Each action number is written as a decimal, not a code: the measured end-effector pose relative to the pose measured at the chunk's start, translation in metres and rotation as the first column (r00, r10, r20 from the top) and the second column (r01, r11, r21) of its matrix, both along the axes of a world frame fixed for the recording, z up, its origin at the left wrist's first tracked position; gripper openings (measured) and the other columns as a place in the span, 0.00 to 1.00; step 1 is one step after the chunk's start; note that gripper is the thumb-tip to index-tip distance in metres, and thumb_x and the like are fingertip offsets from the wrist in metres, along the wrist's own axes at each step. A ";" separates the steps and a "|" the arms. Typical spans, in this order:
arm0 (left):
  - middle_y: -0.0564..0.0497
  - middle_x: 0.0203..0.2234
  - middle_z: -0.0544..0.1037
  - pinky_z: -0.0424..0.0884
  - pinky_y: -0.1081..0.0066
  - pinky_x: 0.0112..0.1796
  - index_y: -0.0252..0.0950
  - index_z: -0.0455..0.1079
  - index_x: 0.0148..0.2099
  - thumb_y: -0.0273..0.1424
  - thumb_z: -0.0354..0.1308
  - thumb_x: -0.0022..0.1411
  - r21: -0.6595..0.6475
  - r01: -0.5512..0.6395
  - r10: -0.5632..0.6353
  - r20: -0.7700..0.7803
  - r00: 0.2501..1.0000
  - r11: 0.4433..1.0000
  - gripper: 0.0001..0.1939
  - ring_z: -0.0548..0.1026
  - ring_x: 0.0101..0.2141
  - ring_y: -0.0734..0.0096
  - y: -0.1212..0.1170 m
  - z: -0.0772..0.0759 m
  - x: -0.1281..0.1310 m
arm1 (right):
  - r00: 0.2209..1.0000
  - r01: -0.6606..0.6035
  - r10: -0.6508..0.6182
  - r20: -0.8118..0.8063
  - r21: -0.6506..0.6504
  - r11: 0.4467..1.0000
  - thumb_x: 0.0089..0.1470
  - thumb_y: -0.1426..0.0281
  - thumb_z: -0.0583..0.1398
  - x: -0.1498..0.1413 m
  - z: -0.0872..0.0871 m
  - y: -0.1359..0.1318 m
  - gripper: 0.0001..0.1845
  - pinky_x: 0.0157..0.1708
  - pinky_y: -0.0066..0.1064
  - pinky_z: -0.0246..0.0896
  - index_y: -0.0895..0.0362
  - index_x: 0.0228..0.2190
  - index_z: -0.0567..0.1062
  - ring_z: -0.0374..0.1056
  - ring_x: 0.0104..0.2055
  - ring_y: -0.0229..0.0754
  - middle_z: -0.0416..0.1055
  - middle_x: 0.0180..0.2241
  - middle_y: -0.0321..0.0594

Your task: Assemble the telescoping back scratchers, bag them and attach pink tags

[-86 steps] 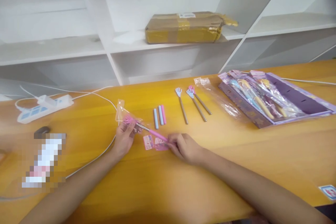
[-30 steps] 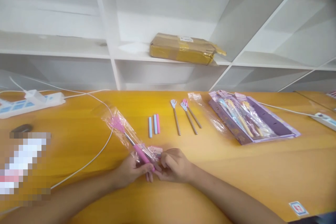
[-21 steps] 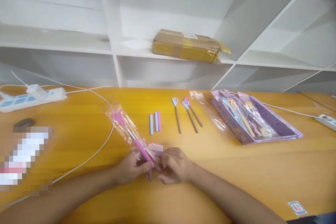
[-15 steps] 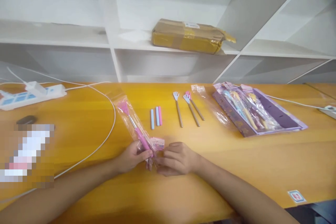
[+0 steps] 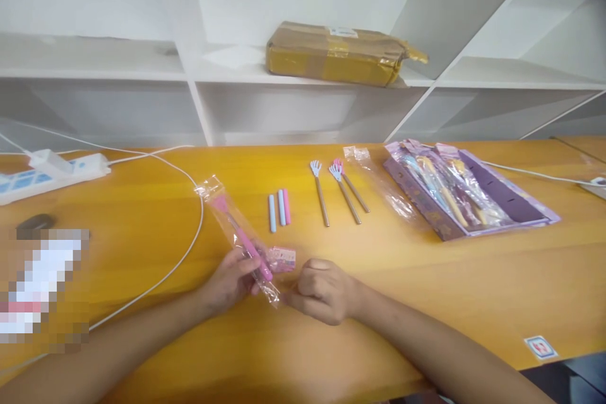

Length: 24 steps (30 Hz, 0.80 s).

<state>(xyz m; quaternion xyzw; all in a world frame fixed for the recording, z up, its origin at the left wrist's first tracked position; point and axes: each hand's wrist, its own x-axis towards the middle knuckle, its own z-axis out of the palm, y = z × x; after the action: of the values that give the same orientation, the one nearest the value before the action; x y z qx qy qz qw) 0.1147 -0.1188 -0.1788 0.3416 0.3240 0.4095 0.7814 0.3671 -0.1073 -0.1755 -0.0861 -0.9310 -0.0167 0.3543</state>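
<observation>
My left hand [image 5: 233, 279] is closed around a pink back scratcher [image 5: 249, 246] inside a clear plastic bag [image 5: 209, 188], its claw end pointing to the upper left. At the bag's lower end, my right hand [image 5: 322, 291] has its fingers curled in a pinch; whatever lies between them is hidden. A small pink printed card [image 5: 284, 259] shows beside the bag, between the hands. Further back lie two light blue handle sleeves [image 5: 272, 213] and a pink one [image 5: 286, 208]. To their right are metal rods with two light blue claw heads [image 5: 315, 168] and a pink claw head.
A purple box [image 5: 514, 202] at the right holds several bagged items. Beside it lies a loose clear wrapper [image 5: 398, 202]. On the left are a power strip [image 5: 85, 170], a white cable [image 5: 201, 221] and a dark mouse-like object [image 5: 35, 222]. A taped carton [image 5: 331, 57] sits on the shelf.
My right hand has curled its fingers tighter and shifted slightly away from the bag's lower end, which now shows between the hands. The bagged back scratcher stays in my left hand.
</observation>
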 end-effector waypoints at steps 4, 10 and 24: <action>0.50 0.31 0.79 0.62 0.79 0.21 0.35 0.74 0.41 0.44 0.72 0.63 0.021 0.018 -0.018 -0.011 1.000 1.000 0.18 0.75 0.25 0.76 0.000 -0.004 -0.002 | 0.995 -0.063 0.061 0.076 0.016 0.998 0.67 0.75 0.58 0.006 -0.014 -0.009 0.14 0.27 0.34 0.63 0.50 0.47 0.82 0.70 0.28 0.37 0.75 0.30 0.36; 0.51 0.28 0.80 0.66 0.76 0.24 0.35 0.73 0.43 0.44 0.72 0.63 0.107 0.153 -0.129 -0.203 0.971 0.982 0.19 0.73 0.23 0.76 -0.001 -0.009 -0.004 | 0.996 0.062 -0.062 -0.069 -0.014 0.998 0.69 0.72 0.59 0.015 -0.018 -0.014 0.14 0.36 0.39 0.61 0.46 0.49 0.81 0.74 0.36 0.38 0.79 0.37 0.34; 0.45 0.44 0.82 0.76 0.59 0.49 0.35 0.74 0.52 0.42 0.73 0.61 0.228 0.388 -0.343 -0.212 0.915 0.893 0.23 0.80 0.44 0.59 0.002 -0.007 0.000 | 0.984 0.100 -0.139 -0.115 -0.291 0.951 0.76 0.68 0.58 -0.011 -0.001 -0.006 0.08 0.46 0.39 0.50 0.53 0.49 0.77 0.71 0.43 0.39 0.82 0.39 0.33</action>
<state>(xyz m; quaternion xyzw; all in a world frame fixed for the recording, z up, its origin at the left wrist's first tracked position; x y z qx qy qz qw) 0.1146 -0.1171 -0.1862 0.5308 0.2601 0.2646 0.7620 0.3563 -0.1138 -0.1766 -0.1933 -0.8908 0.1014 0.3984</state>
